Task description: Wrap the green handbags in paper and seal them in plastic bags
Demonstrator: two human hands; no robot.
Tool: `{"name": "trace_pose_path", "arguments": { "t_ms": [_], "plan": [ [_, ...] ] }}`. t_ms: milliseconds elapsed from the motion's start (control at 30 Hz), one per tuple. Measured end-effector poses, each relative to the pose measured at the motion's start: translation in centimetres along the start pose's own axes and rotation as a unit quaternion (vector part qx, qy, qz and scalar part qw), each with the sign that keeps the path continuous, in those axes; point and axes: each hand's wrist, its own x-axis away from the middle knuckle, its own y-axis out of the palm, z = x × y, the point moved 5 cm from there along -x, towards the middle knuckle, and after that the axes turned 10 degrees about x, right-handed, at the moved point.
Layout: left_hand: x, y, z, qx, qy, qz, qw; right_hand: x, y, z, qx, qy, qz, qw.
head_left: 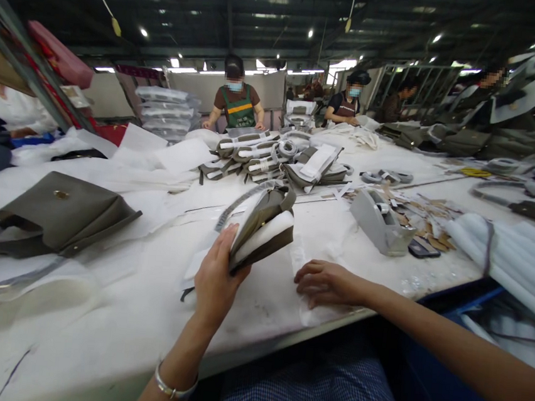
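Note:
My left hand [216,276] is closed around an olive-grey handbag [264,235], thumb underneath and fingers along its near side. The bag is tilted above the table, with white padding in its fold and a wrapped grey strap looping over its top. To the right, my right hand [328,283] rests low near the table's front edge. Its fingers are curled onto a clear plastic sheet [297,254], which lies flat beside the bag. Part of the sheet is hidden by the hand.
A grey tape dispenser [379,224] and a dark phone [424,248] stand right of my hands, near scattered cardboard scraps [429,216]. Several wrapped bags [257,155] are piled ahead. Another olive bag [65,212] lies left. Across the table [108,330], a masked co-worker [239,106] stands.

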Motion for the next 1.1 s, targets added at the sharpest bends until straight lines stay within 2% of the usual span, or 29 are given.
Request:
{"name": "trace_pose_path", "arguments": {
  "t_ms": [100, 200, 300, 400, 467, 600, 700, 800, 867, 967, 1100],
  "plan": [
    [0.0, 0.3, 0.0, -0.005, 0.01, -0.014, 1.0, -0.7, 1.3, 0.0, 0.024, 0.013, 0.058, 0.998],
    [0.0, 0.2, 0.1, -0.004, 0.009, -0.011, 1.0, -1.9, 1.4, 0.0, 0.044, 0.027, 0.033, 0.998],
    [0.0, 0.1, 0.0, 0.002, -0.001, -0.008, 1.0, -3.7, -0.5, 2.1, -0.024, 0.101, -0.016, 0.994],
    [0.0, 0.0, -0.1, 0.006, -0.006, -0.005, 1.0, -6.5, -3.6, 6.2, -0.093, 0.19, -0.032, 0.977],
    [0.0, 0.0, -0.1, 0.006, -0.004, -0.006, 1.0, -8.9, -5.4, 9.1, -0.094, 0.214, -0.026, 0.972],
    [-0.1, 0.1, -0.1, -0.002, -0.008, -0.018, 1.0, -12.9, -8.2, 13.7, -0.056, 0.259, 0.053, 0.963],
    [0.0, 0.1, -0.3, -0.011, -0.015, -0.014, 1.0, -13.5, -9.1, 14.6, -0.008, 0.306, 0.142, 0.941],
    [0.0, 0.1, -0.6, -0.008, -0.008, -0.008, 1.0, -11.3, -8.0, 13.1, 0.031, 0.325, 0.203, 0.923],
    [-0.1, 0.2, -0.7, -0.006, 0.0, -0.009, 1.0, -8.8, -6.0, 11.0, 0.058, 0.29, 0.199, 0.934],
    [-0.1, 0.7, -0.5, -0.013, 0.012, -0.018, 1.0, -4.7, -1.9, 7.6, 0.115, 0.213, 0.131, 0.962],
    [0.2, 1.9, 0.2, -0.036, 0.056, -0.042, 0.997, -1.6, 2.1, 4.4, 0.12, 0.221, 0.06, 0.966]
  ]
}}
